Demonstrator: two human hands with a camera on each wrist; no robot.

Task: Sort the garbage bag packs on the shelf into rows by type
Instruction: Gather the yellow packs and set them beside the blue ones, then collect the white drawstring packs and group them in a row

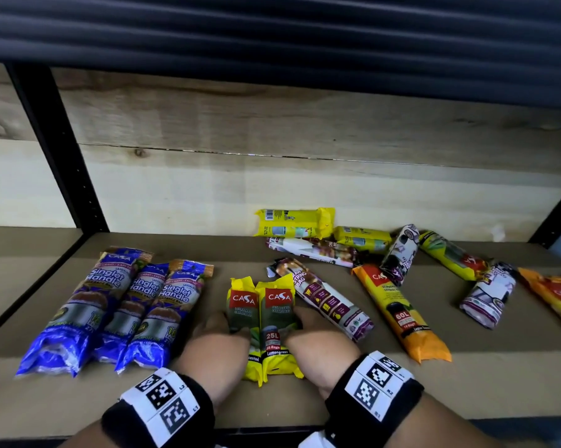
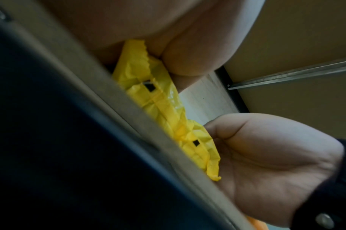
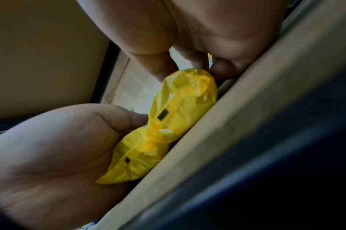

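Note:
Two yellow CASA packs lie side by side at the shelf's front middle, the left pack [image 1: 242,307] [image 2: 140,70] [image 3: 136,160] touching the right pack [image 1: 277,305] [image 2: 195,140] [image 3: 183,99]. My left hand [image 1: 214,334] [image 2: 148,23] [image 3: 50,147] grips the left pack from its outer side, thumb on top. My right hand [image 1: 311,337] [image 2: 266,155] [image 3: 207,23] grips the right pack the same way. Three blue Singlet Handle packs [image 1: 133,305] form a row to the left.
Unsorted packs lie to the right: purple-white draw-string packs [image 1: 324,299], an orange pack [image 1: 398,312], another orange one [image 1: 553,295] at the far right, and yellow packs [image 1: 293,223] against the wooden back wall. A black upright [image 1: 56,147] bounds the shelf board [image 1: 305,402] on the left.

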